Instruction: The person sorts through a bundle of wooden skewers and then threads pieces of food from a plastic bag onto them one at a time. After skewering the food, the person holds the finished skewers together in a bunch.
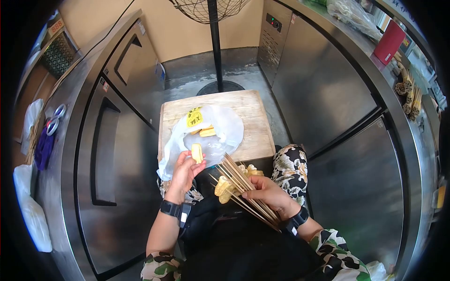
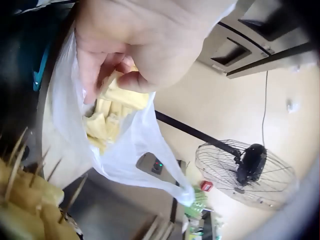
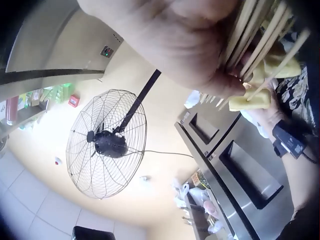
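Note:
My left hand [image 1: 186, 169] pinches a pale yellow piece [image 1: 197, 153] between thumb and fingers, over the near side of an open white plastic bag [image 1: 229, 122]. More yellow pieces [image 1: 207, 132] lie inside the bag; the left wrist view shows several pieces [image 2: 107, 120] below the hand [image 2: 145, 40]. My right hand [image 1: 272, 194] grips a bundle of thin wooden sticks [image 1: 243, 180], their upper ends pointing up and left. Yellow pieces [image 1: 222, 187] are skewered on some sticks beside the fingers. In the right wrist view, a skewered piece [image 3: 251, 100] is near the thumb of the hand [image 3: 175, 45].
The bag lies on a wooden board [image 1: 255, 112] in front of my knees. Behind it stands a black fan pole [image 1: 216, 56]. Steel cabinets [image 1: 337, 93] flank both sides. Scissors [image 1: 55, 119] are on the left counter, stick bundles [image 1: 407, 91] on the right one.

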A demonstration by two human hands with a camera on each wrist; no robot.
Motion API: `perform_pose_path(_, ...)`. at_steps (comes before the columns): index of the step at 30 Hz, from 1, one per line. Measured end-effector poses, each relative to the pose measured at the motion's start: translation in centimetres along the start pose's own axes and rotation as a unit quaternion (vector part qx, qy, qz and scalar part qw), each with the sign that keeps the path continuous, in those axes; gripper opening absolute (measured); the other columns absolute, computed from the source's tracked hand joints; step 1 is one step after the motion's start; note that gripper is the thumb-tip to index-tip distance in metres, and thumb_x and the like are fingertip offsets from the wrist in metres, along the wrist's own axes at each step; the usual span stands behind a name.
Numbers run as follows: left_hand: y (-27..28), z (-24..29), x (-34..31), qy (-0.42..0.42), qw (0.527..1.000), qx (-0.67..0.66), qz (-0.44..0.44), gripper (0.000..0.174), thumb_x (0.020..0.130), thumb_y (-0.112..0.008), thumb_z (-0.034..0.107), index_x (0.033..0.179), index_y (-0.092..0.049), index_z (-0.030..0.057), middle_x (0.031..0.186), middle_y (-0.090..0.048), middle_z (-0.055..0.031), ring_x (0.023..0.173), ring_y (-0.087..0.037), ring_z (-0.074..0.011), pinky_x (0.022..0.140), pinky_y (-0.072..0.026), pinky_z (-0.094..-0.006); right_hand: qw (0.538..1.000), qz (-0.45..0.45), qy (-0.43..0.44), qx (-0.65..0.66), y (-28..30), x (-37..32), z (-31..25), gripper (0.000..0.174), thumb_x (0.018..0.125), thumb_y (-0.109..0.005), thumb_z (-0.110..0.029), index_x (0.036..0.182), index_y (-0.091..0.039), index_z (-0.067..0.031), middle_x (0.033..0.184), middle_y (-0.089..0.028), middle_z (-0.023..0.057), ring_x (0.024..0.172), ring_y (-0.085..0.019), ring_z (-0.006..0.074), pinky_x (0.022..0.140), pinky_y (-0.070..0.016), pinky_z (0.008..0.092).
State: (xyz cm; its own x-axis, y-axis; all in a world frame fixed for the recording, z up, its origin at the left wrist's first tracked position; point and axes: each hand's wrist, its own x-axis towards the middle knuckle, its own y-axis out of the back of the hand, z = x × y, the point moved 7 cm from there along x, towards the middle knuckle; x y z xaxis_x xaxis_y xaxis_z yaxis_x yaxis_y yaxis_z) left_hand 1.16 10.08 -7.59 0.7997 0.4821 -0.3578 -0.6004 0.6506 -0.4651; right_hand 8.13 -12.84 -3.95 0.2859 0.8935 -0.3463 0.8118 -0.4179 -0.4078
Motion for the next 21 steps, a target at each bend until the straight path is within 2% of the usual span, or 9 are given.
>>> perform_pose_path(1,-0.4,0.2,-0.7,-0.015,1.0,-0.01,-0.011,0.034,0.084,-0.047,-0.002,0.117,-0.045,0.0014,0.111,-0.059,-0.0192,0.093,-0.062,-0.0242,0.084,-0.053,-0.0338,1.0,-0.002,-0.002,-0.007,-0.1,0.0,0.1,0.026,0.084,-0.063,-0.003,0.109,-0.057,-0.001,0.09,-0.062,-0.0014,0.079,-0.056,0.0034,0.069,-0.0457,0.0181)
perform_pose_path(5,-1.5,0.3,-2.8,-0.025,0.999,-0.002,-0.046,0.047,0.085,-0.055,0.0,0.13,-0.043,0.001,0.112,-0.059,-0.0139,0.092,-0.062,-0.0211,0.082,-0.0536,-0.0316,1.0,-0.003,-0.007,-0.022,-1.4,-0.4,-0.8,0.025,0.084,-0.063,-0.004,0.108,-0.057,-0.0017,0.09,-0.06,-0.002,0.078,-0.055,0.0038,0.069,-0.0451,0.0183)
perform_pose_path(9,-3.2,1.2,-4.9,-0.06,0.997,0.024,-0.048,0.047,0.085,-0.056,0.0,0.131,-0.044,0.0004,0.116,-0.057,-0.0102,0.096,-0.061,-0.0187,0.084,-0.0521,-0.0308,0.999,-0.001,-0.021,-0.042,-1.8,-0.8,-1.3,0.026,0.083,-0.065,-0.005,0.107,-0.056,-0.002,0.089,-0.059,-0.0018,0.079,-0.055,0.004,0.069,-0.0449,0.0181)
perform_pose_path(15,-4.7,2.6,-6.2,-0.169,0.972,0.143,-0.084,0.046,0.084,-0.057,-0.003,0.129,-0.048,-0.0002,0.12,-0.056,-0.0078,0.097,-0.059,-0.0148,0.085,-0.0472,-0.0276,0.999,0.009,-0.02,-0.045,-2.0,-1.0,-1.8,0.026,0.082,-0.066,-0.005,0.106,-0.056,-0.0022,0.09,-0.059,-0.0013,0.081,-0.055,0.0043,0.072,-0.0454,0.0185)
perform_pose_path(18,-5.3,3.7,-7.1,-0.252,0.94,0.228,-0.044,0.046,0.078,-0.057,-0.006,0.123,-0.055,0.0009,0.096,-0.062,-0.0055,0.093,-0.06,-0.0148,0.08,-0.0463,-0.024,0.999,0.012,-0.018,-0.042,-2.0,-1.1,-2.0,0.027,0.081,-0.067,-0.005,0.106,-0.055,-0.0022,0.091,-0.058,-0.0014,0.082,-0.054,0.0043,0.073,-0.0457,0.0188)
perform_pose_path(21,-6.7,6.0,-8.8,-0.33,0.84,0.431,0.002,0.045,0.071,-0.058,-0.006,0.115,-0.061,0.0021,0.09,-0.062,-0.008,0.084,-0.059,-0.0144,0.073,-0.0458,-0.0251,0.999,0.007,-0.013,-0.04,-2.0,-1.2,-2.2,0.028,0.081,-0.067,-0.004,0.107,-0.055,-0.0022,0.091,-0.058,-0.0016,0.082,-0.054,0.0044,0.073,-0.0459,0.019)
